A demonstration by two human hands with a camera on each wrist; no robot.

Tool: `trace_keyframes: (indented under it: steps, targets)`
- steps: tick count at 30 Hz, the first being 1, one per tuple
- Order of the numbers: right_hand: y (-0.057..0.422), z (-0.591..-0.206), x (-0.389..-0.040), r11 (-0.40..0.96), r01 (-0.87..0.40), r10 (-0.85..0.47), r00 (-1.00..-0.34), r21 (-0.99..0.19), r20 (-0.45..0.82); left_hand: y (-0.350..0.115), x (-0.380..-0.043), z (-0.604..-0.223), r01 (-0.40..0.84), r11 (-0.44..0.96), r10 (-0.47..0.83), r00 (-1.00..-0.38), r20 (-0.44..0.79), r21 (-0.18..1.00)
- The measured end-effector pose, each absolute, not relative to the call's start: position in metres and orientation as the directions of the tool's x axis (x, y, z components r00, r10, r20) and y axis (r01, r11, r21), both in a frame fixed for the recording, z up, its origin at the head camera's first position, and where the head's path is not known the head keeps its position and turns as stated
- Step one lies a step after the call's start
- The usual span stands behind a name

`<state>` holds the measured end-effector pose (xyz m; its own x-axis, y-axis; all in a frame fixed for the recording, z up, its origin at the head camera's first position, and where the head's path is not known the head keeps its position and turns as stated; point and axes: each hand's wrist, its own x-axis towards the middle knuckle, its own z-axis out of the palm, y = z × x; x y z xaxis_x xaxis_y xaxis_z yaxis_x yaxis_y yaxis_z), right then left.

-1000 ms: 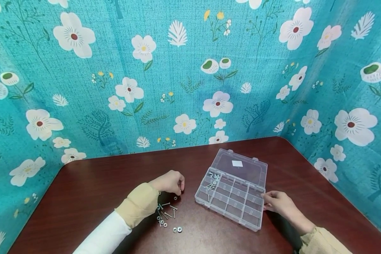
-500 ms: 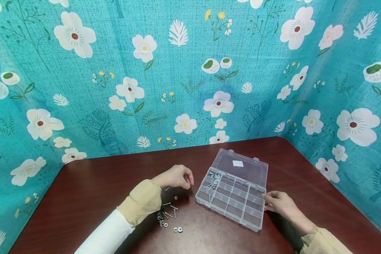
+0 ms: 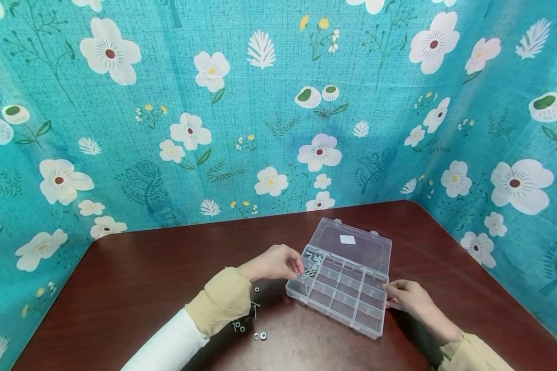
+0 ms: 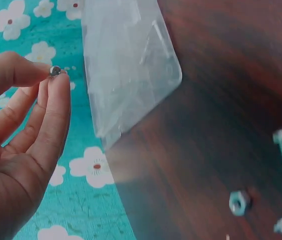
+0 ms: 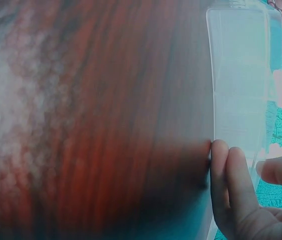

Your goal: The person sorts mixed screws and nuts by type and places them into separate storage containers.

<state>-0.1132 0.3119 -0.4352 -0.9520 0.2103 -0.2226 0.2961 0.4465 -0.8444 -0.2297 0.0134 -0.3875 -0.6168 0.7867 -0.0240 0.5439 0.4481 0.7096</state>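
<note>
My left hand (image 3: pixel 277 262) pinches a small shiny round metal piece (image 4: pixel 55 71) between thumb and fingertips; I cannot tell whether it is a nut or a screw's head. That hand is over the left edge of a clear plastic compartment box (image 3: pixel 327 313), whose lid (image 3: pixel 364 250) lies open toward the back. Screws (image 3: pixel 310 271) and other small hardware lie in the box's left compartments. At the box's right side, my right hand (image 3: pixel 410 300) grips the edge, with thumb at the rim and fingers (image 5: pixel 236 175) against the outer wall.
Loose nuts (image 3: pixel 263 336) and screws (image 3: pixel 255 309) lie on the dark wooden table (image 3: pixel 167 268) left of the box, partly hidden behind the left sleeve (image 3: pixel 225 299). A turquoise flowered curtain (image 3: pixel 260 103) stands behind the table and along its sides.
My left hand has moved right from the loose hardware to the box's left edge, with the small metal piece in its fingertips. The right hand and the box have stayed put.
</note>
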Motion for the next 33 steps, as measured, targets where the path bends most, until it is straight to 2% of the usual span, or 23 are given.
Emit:
trace_keyframes:
  steps: [5, 9, 14, 16, 18, 21, 24, 29, 33]
  targets:
    - [0.312, -0.436, -0.113, 0.459, 0.315, 0.222, -0.946, -0.831, -0.236, 0.023, -0.224, -0.395, 0.582, 0.449, 0.795, -0.607, -0.006, 0.678]
    - [0.311, -0.437, -0.114, 0.464, 0.315, 0.217, -0.947, -0.828, -0.238, 0.026, -0.218, -0.401, 0.666, 0.46, 0.817, -0.577, 0.014, 0.587]
    - [0.311, -0.437, -0.114, 0.455, 0.315, 0.218, -0.946, -0.833, -0.239, 0.024, -0.208, -0.402, 0.821, 0.431, 0.869, -0.49, 0.075, 0.375]
    - [0.312, -0.437, -0.114, 0.449, 0.311, 0.215, -0.947, -0.837, -0.237, 0.023, -0.202, -0.403, 0.876, 0.411, 0.888, -0.447, 0.105, 0.25]
    - [0.312, -0.437, -0.115, 0.444, 0.312, 0.22, -0.947, -0.84, -0.235, 0.022, -0.194, -0.401, 0.908, 0.401, 0.904, -0.413, 0.11, 0.118]
    - [0.312, -0.436, -0.114, 0.454, 0.306, 0.216, -0.949, -0.837, -0.23, 0.019, -0.184, -0.399, 0.935, 0.343, 0.935, -0.33, 0.134, -0.088]
    - [0.312, -0.435, -0.114, 0.46, 0.306, 0.216, -0.949, -0.834, -0.23, 0.012, -0.18, -0.395, 0.938, 0.275, 0.959, -0.252, 0.133, -0.209]
    - [0.312, -0.435, -0.116, 0.469, 0.306, 0.213, -0.95, -0.829, -0.23, -0.004, -0.183, -0.388, 0.949, 0.202, 0.977, -0.178, 0.118, -0.24]
    - [0.311, -0.435, -0.116, 0.464, 0.306, 0.207, -0.95, -0.831, -0.234, -0.019, -0.19, -0.384, 0.963, 0.191, 0.981, -0.178, 0.084, -0.189]
